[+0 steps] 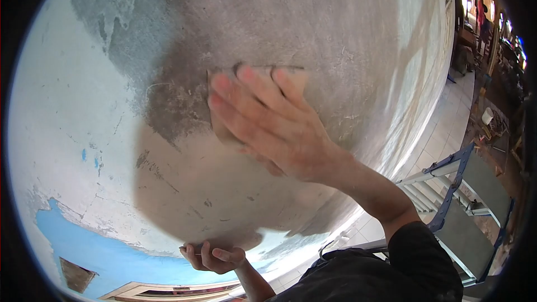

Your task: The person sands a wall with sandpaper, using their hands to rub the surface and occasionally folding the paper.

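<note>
My right hand (274, 117) lies flat on the wall (335, 17), fingers spread and slightly blurred. Under its palm and fingers is a thin sheet that looks like sandpaper (302, 78), with its edges showing beyond the fingertips. Grey, rough plaster surrounds this hand, and paler white coating lies to the left and below. Low in the view, my left hand (215, 257) is held near the wall with its fingers curled. A thin dark edge shows at its fingertips, too small to name.
A folding ladder (470, 207) stands at the right on the tiled floor (447, 112). Blue paint (128, 268) and a wooden frame (168, 291) run along the lower left. Cluttered goods and a white cup-like container (488, 115) lie at the far right.
</note>
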`<state>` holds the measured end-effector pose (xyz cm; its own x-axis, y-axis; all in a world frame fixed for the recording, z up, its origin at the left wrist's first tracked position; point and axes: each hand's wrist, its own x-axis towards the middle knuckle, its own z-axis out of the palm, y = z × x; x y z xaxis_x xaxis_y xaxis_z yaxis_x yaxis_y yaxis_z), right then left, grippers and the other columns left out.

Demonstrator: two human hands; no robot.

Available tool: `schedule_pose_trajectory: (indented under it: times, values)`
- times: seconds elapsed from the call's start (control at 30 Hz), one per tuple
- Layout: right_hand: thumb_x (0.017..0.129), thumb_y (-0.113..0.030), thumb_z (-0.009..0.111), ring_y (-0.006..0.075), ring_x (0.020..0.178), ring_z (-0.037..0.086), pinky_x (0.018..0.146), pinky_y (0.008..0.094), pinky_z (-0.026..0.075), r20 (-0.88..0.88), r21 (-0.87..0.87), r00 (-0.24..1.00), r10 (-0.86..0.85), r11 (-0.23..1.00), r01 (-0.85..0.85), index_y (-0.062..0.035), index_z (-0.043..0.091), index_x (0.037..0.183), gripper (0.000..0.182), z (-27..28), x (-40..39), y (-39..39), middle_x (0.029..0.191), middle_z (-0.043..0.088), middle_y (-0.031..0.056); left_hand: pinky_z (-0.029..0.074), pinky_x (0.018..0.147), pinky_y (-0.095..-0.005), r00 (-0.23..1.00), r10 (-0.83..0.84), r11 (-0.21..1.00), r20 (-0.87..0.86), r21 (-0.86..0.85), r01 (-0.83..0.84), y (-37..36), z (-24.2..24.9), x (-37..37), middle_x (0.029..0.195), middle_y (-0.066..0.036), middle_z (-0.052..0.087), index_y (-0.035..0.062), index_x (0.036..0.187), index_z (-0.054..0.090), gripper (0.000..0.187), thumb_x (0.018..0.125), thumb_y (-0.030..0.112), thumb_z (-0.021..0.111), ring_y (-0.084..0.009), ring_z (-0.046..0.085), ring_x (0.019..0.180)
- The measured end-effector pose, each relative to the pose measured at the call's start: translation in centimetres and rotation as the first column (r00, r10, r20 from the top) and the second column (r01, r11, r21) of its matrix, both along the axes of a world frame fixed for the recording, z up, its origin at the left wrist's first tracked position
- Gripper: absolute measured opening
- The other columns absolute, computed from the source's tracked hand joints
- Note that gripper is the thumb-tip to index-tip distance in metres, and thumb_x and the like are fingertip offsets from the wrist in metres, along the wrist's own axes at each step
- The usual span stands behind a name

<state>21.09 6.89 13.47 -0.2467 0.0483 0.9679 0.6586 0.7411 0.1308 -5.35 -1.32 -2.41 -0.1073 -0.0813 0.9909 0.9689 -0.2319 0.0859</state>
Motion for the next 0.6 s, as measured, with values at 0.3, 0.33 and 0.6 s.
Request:
schedule_pose_trajectory:
  times: [0.3, 0.33, 0.6]
  values:
    - [0.090, -0.025, 0.057, 0.0262, 0.135, 0.038, 0.113, 0.0447, 0.026, -0.172, -0.109, 0.979, -0.111, 0.990, 0.093, -0.0080, 0.056, 0.130, 0.043, -5.7, -1.5, -1.0, 0.140, 0.049, 0.0092, 0.037, 0.102, -0.0623, 0.999, 0.014, 1.000, -0.029, 0.009, -0.014, -0.1, 0.0, -0.2, 0.122, -0.020, 0.045, 0.0013, 0.096, 0.057, 0.032, 0.096, 0.025, 0.035, -0.0409, 0.040, 0.126]
    - [0.091, -0.025, 0.056, 0.0267, 0.135, 0.038, 0.113, 0.0450, 0.025, -0.193, -0.113, 0.974, -0.116, 0.989, 0.095, -0.0076, 0.056, 0.130, 0.043, -5.1, -1.3, -1.0, 0.140, 0.049, 0.0098, 0.037, 0.102, -0.0623, 1.000, 0.005, 1.000, -0.029, 0.007, -0.005, -0.1, 0.0, -0.3, 0.123, -0.020, 0.045, 0.0013, 0.096, 0.057, 0.032, 0.096, 0.025, 0.035, -0.0408, 0.040, 0.126]
    - [0.096, -0.020, 0.046, 0.0346, 0.136, 0.035, 0.112, 0.0503, 0.023, -0.270, -0.242, 0.951, -0.152, 0.967, 0.086, 0.0000, 0.048, 0.135, 0.044, -8.2, -1.7, -2.1, 0.144, 0.043, 0.0169, 0.038, 0.102, -0.0611, 0.999, -0.019, 1.000, -0.036, 0.020, 0.020, 0.0, -0.1, -0.6, 0.123, -0.020, 0.045, 0.0009, 0.096, 0.057, 0.031, 0.095, 0.024, 0.036, -0.0412, 0.039, 0.127]
